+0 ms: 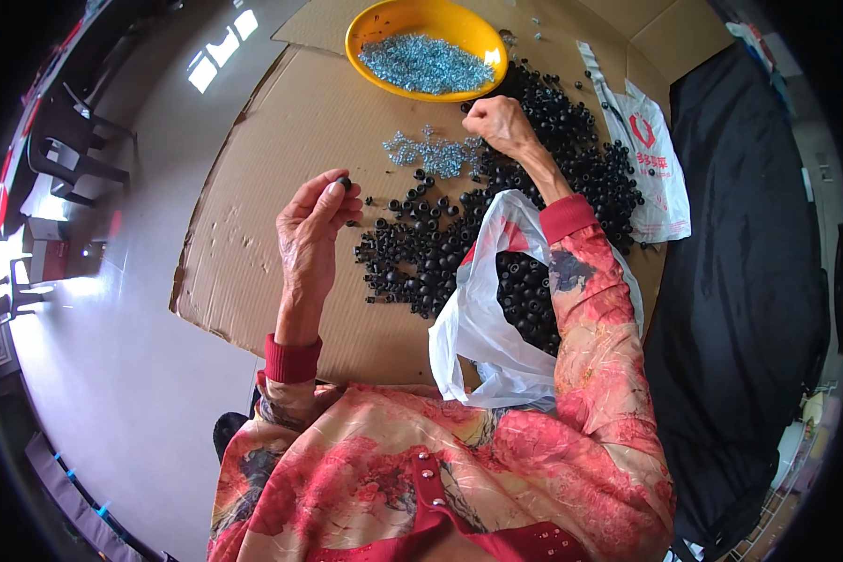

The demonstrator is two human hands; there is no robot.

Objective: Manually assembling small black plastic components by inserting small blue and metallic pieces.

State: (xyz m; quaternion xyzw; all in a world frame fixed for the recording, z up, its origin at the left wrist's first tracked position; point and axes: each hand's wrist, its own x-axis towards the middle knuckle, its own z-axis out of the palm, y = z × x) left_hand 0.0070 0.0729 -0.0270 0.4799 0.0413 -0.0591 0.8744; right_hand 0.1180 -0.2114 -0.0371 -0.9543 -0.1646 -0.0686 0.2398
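My left hand (311, 229) pinches a black ball-shaped piece (345, 183) between thumb and fingers, above the cardboard. Ahead and to the right, my right hand (502, 126) is closed, its fingers curled under; whatever it may hold is hidden. It is just below a yellow bowl (431, 19) of small pale-blue, shiny bits (426, 64). More loose blue bits (431, 153) are scattered between my hands. A wide spread of black hollow pieces (431, 267) covers the middle, passing under my right hand. Close to my body, an open white plastic bag (464, 328) contains more black pieces (529, 300).
Brown cardboard (244, 225) forms the work surface, with a raised flap at the far right. A flattened white printed bag (665, 192) lies right of the black pieces. Beyond it hangs black cloth (735, 272). Dark chairs (70, 159) stand on the floor at left.
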